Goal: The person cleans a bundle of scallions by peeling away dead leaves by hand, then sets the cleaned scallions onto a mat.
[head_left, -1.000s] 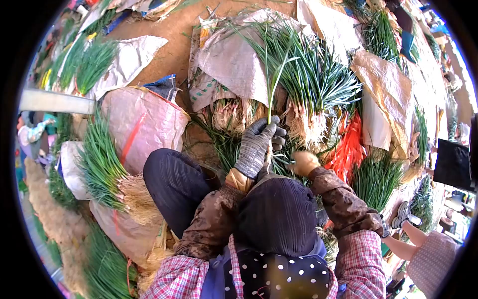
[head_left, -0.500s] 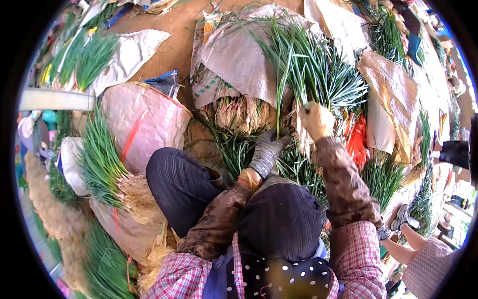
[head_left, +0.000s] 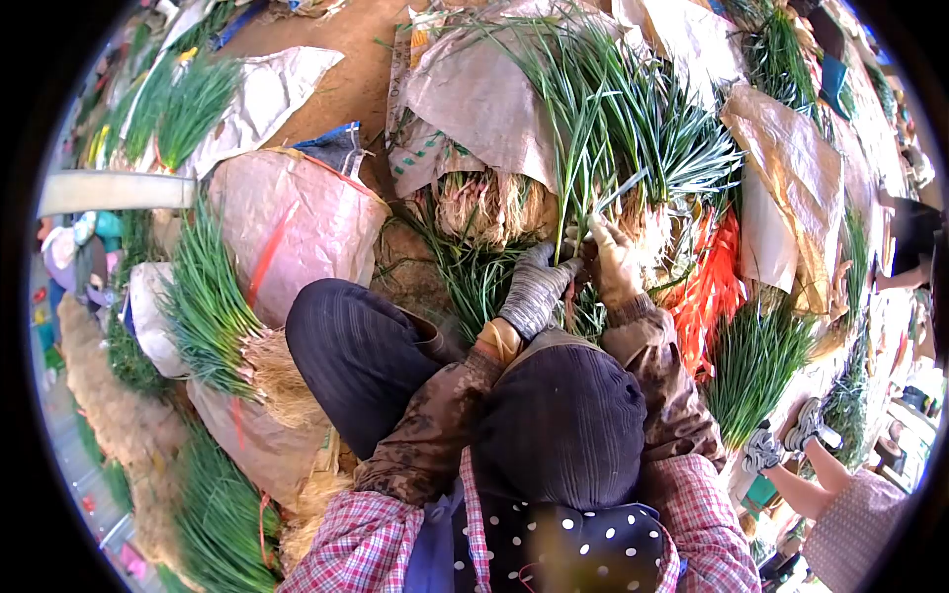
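My left hand (head_left: 539, 289), in a grey glove, is closed around the lower end of a few upright green onions (head_left: 563, 188). Close beside it is my right hand (head_left: 617, 265) in a pale glove, its fingers curled in at the foot of the same stalks; the exact grip is partly hidden. Behind both hands, a large heap of green onions (head_left: 682, 148) fans out with its leaves pointing away. More root ends in a bundle (head_left: 484, 208) stick out from under a pale woven sack (head_left: 484, 99). Dark green leaves (head_left: 474, 287) lie beneath my hands.
Red plastic strips (head_left: 710, 296) lie to the right, near a clear plastic sheet (head_left: 791, 188). At left, a tied onion bundle (head_left: 213, 306) rests against a pinkish sack (head_left: 292, 237). My bent knee (head_left: 361, 356) is in front. Another person's shoes (head_left: 786, 440) are at lower right.
My right hand has come down and left from the heap to beside my left hand, uncovering more root ends and red strips. My left hand keeps its hold on the stalks.
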Available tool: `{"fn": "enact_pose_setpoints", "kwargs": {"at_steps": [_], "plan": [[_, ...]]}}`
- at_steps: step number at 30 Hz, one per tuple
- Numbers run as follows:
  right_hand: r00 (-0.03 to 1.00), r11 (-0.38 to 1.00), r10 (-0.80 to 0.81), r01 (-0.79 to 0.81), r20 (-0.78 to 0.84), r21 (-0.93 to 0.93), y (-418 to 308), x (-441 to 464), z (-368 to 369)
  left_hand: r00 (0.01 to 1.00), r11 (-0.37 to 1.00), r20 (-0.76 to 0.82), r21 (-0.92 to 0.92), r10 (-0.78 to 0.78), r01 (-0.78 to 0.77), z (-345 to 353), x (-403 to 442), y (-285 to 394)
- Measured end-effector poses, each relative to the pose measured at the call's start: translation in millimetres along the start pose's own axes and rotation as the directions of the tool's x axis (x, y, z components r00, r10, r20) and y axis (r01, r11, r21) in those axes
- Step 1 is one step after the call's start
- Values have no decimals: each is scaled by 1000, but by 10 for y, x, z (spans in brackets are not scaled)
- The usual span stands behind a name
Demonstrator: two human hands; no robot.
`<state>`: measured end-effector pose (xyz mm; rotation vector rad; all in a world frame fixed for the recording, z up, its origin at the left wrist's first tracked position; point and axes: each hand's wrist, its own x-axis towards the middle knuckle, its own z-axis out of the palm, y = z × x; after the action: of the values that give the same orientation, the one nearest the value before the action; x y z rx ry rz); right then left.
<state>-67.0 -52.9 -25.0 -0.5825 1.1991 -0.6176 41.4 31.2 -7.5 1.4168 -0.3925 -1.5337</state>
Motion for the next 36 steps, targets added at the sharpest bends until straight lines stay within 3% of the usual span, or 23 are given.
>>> {"fn": "enact_pose_setpoints", "kwargs": {"at_steps": [1, 3, 4, 5, 7, 8, 10, 11, 12, 13, 14, 15, 16, 17, 19, 21, 23, 25, 27, 29, 31, 35, 36], "plan": [[999, 999, 30, -30, -25, 23, 60, 123, -42, 999, 997, -24, 70, 24, -22, 11, -2, 23], [970, 940, -69, -15, -234, -342, 225, 349, -104, 998, 997, -63, 70, 26, -21, -24, -9, 27], [971, 799, -71, -83, -230, -596, -23, -54, 124, 996, 997, -84, 69, 27, -22, -45, -4, 21], [973, 569, -229, 147, 16, -809, 221, 114, -177, 993, 994, -117, -113, -22, 9, -30, 7, 1], [972, 265, -229, 116, 55, -957, 480, 52, -454, 986, 995, -168, -99, 6, -23, -81, -8, 15], [984, -106, -14, 174, 176, -979, 595, 23, -539, 988, 995, -157, -100, -11, -5, -98, -5, 33], [917, -266, 315, 335, 247, -904, 755, -115, -761, 988, 996, -151, -93, -15, 1, -99, -22, 38], [871, -81, 388, 359, 302, -930, 802, -164, -879, 989, 996, -146, -89, -17, 4, -94, -21, 41], [921, -283, 386, 168, 48, -944, 577, -276, -561, 990, 990, -143, -143, -13, -7, -112, 5, 2], [948, -242, 284, 217, 145, -946, 456, -231, -532, 991, 991, -136, -131, -8, -10, -106, -6, -5], [995, -83, -29, 89, 92, -993, 226, -315, -297, 991, 993, -131, -118, 2, -17, -102, -12, -1], [923, -236, -304, 168, 237, -957, 220, -126, -301, 991, 994, -130, -105, 15, -29, -105, -19, 21], [858, -297, -444, 132, 259, -946, 23, -35, -113, 990, 998, -137, -52, 14, -22, -87, -78, 117], [864, -257, -466, 75, 191, -964, -94, 270, -49, 989, 998, -143, 65, 25, -16, -99, -94, 150], [825, -419, -491, 58, 280, -906, -418, 414, 239, 984, 998, -176, 53, 37, -28, -65, -89, 145], [934, -325, -319, 52, 161, -944, -706, 573, 403, 984, 994, -172, 110, 49, -30, -80, -59, 110], [935, -323, -329, 22, 134, -946, -723, 806, 334, 986, 999, -167, 52, 11, -2, -91, -41, 98], [848, -62, -525, 44, 70, -997, -733, 615, 379, 984, 998, -171, 5, 55, -55, -90, -37, 89], [725, 60, -654, 333, 214, -941, -669, 423, 282, 984, 996, -172, -68, 46, -59, -80, -36, 88], [793, 143, -493, 480, 358, -866, -697, 114, 366, 986, 998, -154, -18, 65, -68, -112, 10, 19], [895, 201, -186, 439, 406, -876, -759, -108, 539, 981, 993, -151, 32, 121, -118, -128, 32, -38], [874, 293, -120, 485, 472, -824, -458, 140, 357, 987, 995, -146, -62, 68, -78, -148, -32, 51], [829, 216, -103, 558, 549, -801, -442, 156, 349, 987, 995, -149, -63, 66, -76, -157, -52, 77]]}}
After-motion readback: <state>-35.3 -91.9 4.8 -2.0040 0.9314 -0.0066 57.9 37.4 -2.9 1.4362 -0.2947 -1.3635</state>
